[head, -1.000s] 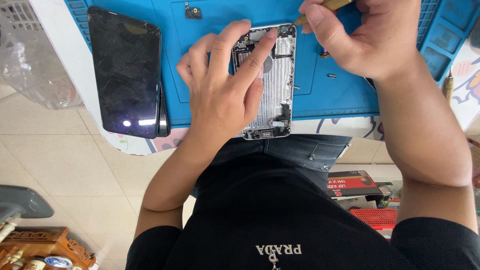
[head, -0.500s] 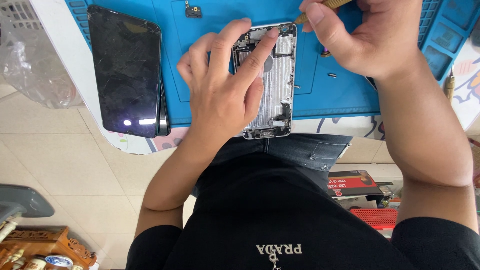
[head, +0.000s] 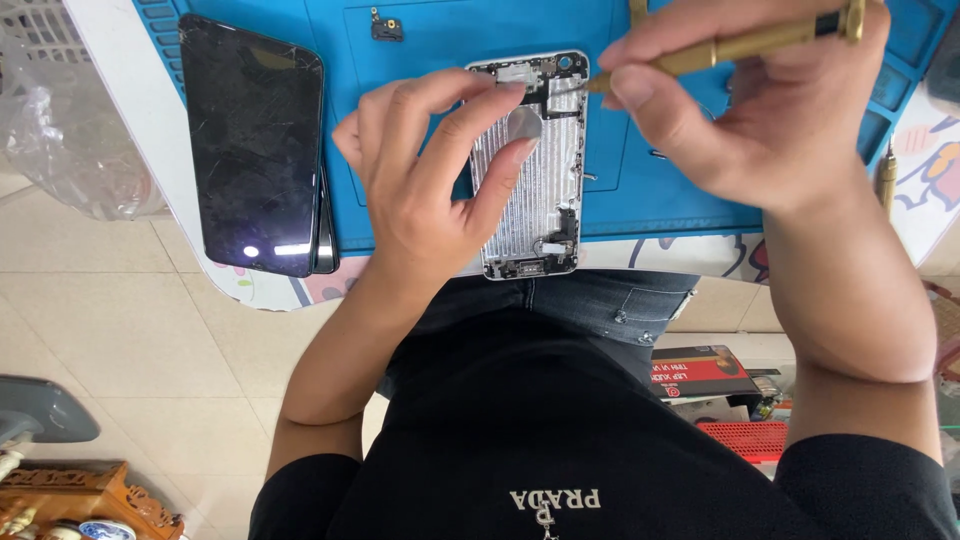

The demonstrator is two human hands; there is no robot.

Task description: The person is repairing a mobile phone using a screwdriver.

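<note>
An opened silver phone housing [head: 545, 190] lies on a blue work mat [head: 430, 50], its inside facing up. My left hand [head: 430, 185] rests on its left side, fingertips pressing near the housing's upper middle. My right hand [head: 745, 105] holds a brass-coloured screwdriver [head: 740, 45], its tip touching the housing's upper right edge. A black phone screen panel [head: 255, 145] with scratches lies to the left on the mat's edge.
A small dark part [head: 385, 25] lies on the mat above the housing. Another brass tool [head: 886, 175] sits at the right. A clear plastic bag [head: 60, 130] is at far left. Below the table are a red box [head: 700, 372] and a red crate [head: 750, 440].
The view has shifted so the housing sits lower in frame. My left fingers have slid down off the housing's top, and the screwdriver tip now touches its upper right edge.
</note>
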